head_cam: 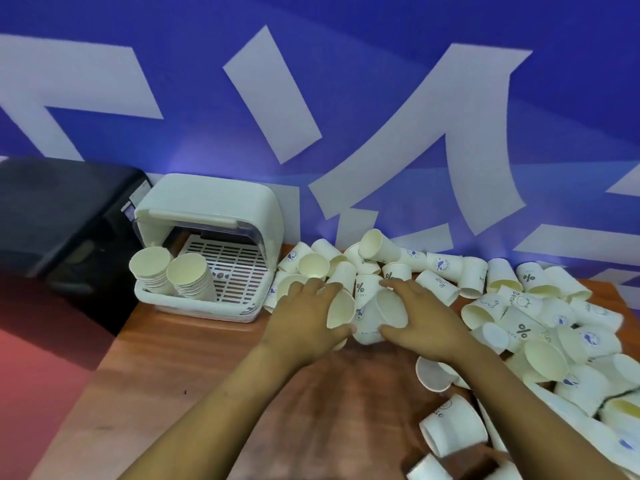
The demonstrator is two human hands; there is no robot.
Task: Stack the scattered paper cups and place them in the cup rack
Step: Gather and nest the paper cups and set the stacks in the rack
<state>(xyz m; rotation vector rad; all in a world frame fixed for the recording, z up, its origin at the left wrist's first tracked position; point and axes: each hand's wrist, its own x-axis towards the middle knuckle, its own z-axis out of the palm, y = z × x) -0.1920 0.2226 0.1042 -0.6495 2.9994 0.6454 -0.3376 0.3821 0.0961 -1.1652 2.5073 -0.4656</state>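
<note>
Left hand gripping one white paper cup on its side; right hand gripping a second white cup, mouths angled together. Step in hand, judged: nesting. Next: insert, then carry to white plastic cup rack, left, holding two stacks. Loose cups heaped on brown wooden table.

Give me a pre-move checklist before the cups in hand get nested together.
1. Left hand grips a cup: ok.
2. Right hand grips a second cup: ok.
3. Both cup mouths face the camera, not yet lined up base into mouth: not ok.
4. Cup rack lid raised, front open: ok.
5. Free slotted tray beside the two stacks in the rack: ok.
6. Held cups undamaged: cannot tell.
</note>
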